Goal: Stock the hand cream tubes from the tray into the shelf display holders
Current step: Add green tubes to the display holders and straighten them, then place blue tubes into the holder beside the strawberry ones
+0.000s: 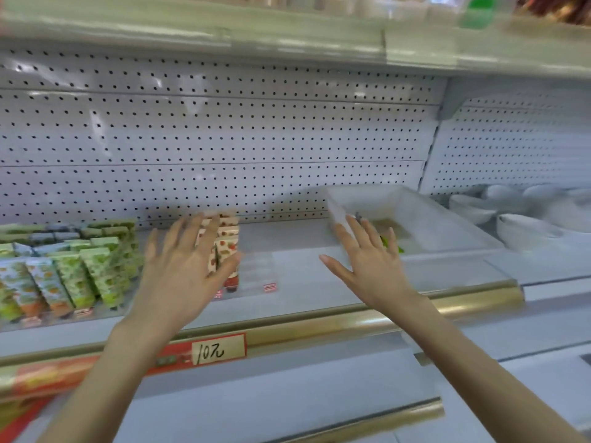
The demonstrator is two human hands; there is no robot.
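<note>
Head view, motion-blurred: left hand (188, 273) masks red hand cream tubes (228, 232); right hand (374, 266) overlaps tray (447, 225); all fingers spread, empty.

pretty clearly a shop, pegboard (224, 129) shelving past the left hand (188, 276), handwritten 10元 price tag (219, 351) on the gold rail (351, 327) below it, stocked hand cream tubes (64, 273) to its left

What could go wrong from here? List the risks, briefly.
1. The left hand is spread right in front of the red-patterned tubes; a brush could topple that upright row.
2. The right hand reaches over the tray at its near corner; catching it might shove the tray toward the white bowls beside it.
</note>
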